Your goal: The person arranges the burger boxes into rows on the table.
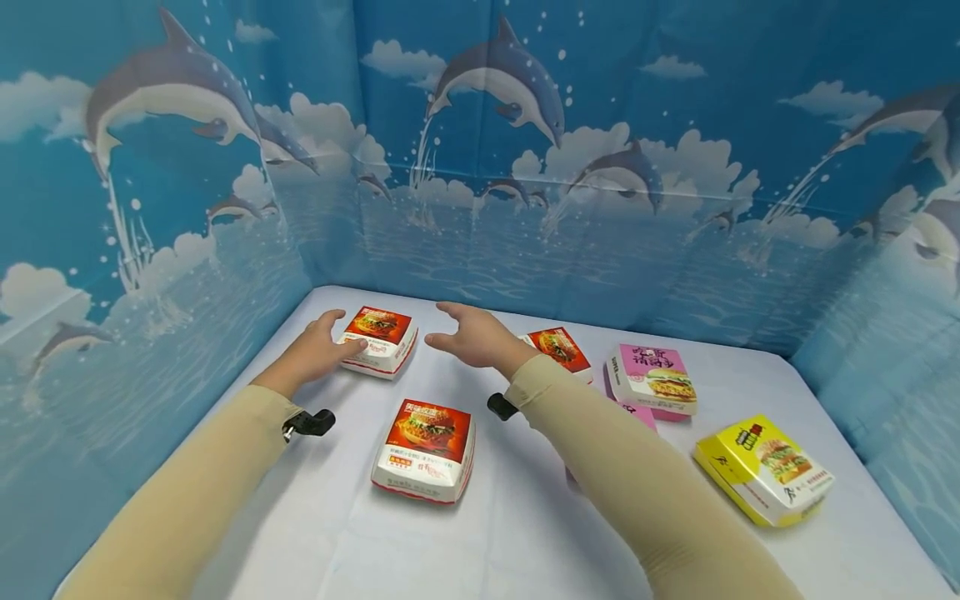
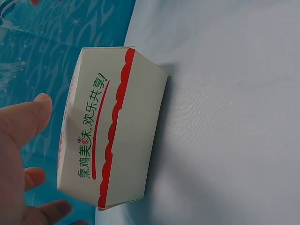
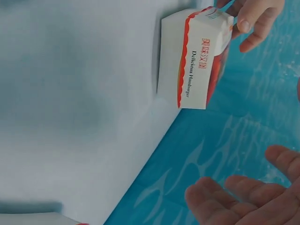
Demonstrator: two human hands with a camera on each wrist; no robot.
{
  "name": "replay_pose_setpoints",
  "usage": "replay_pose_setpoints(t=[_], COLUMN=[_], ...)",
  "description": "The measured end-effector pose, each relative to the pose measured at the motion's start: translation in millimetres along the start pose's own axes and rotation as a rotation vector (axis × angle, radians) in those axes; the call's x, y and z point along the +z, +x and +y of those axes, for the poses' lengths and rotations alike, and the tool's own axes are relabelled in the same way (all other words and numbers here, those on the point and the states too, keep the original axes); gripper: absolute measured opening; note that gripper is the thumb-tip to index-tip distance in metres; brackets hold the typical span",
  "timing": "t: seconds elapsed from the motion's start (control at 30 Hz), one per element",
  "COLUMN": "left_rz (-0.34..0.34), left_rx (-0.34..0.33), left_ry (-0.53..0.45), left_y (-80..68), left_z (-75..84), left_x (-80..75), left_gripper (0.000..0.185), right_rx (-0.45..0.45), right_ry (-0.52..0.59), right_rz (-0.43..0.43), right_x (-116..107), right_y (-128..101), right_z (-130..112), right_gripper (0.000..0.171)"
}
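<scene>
A red-and-white burger box (image 1: 379,338) lies at the back left of the white table (image 1: 525,517). My left hand (image 1: 321,347) is at the box's left side, fingers relaxed and reaching its near edge, thumb lifted clear. In the left wrist view the box (image 2: 112,140) sits just beyond the thumb (image 2: 26,119) with a gap between them. My right hand (image 1: 471,335) hovers open just right of the box, palm turned toward it and not touching. The right wrist view shows the box (image 3: 194,58), the left hand's fingers (image 3: 253,16) at its far edge, and my right hand's fingers (image 3: 239,199).
A second red box (image 1: 424,450) lies at front centre. Another red box (image 1: 558,348) sits behind my right forearm. Further right are a pink box (image 1: 654,379) and a yellow box (image 1: 762,470). Blue dolphin-print walls (image 1: 525,167) enclose three sides.
</scene>
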State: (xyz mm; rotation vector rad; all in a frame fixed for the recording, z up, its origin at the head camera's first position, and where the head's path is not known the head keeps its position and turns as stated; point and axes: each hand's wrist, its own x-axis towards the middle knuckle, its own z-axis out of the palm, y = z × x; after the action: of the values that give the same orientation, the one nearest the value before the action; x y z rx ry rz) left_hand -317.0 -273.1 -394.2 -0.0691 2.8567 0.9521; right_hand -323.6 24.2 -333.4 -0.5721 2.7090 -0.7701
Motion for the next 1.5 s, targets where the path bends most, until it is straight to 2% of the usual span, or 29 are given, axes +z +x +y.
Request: replay_pose_setpoints(t=[0.27,0.53,0.97,1.5], left_rz=[-0.017,-0.035,-0.059,-0.044], left_rx=[-0.015,-0.016,-0.036,-0.022], left_ry=[-0.011,-0.035,-0.062,-0.070], left_y=[11.6,9.1,9.2,11.9], left_z=[-8.4,-3.9,1.2,-5.5], left_x=[4.9,4.7,4.7,11.3], left_gripper=[0.098,0.097,0.095,0.093], right_rx=[-0.023,-0.021,-0.008,0.040], right_ry=[-0.003,-0.004,0.020,0.098], right_rz=[-0.056,-0.074,-0.067,-0.097], right_x=[6,14,25,37], right_y=[29,47,64,76], right_z=[-12,-13,-13,-12], right_gripper=[0.077,0.075,0.076,0.079])
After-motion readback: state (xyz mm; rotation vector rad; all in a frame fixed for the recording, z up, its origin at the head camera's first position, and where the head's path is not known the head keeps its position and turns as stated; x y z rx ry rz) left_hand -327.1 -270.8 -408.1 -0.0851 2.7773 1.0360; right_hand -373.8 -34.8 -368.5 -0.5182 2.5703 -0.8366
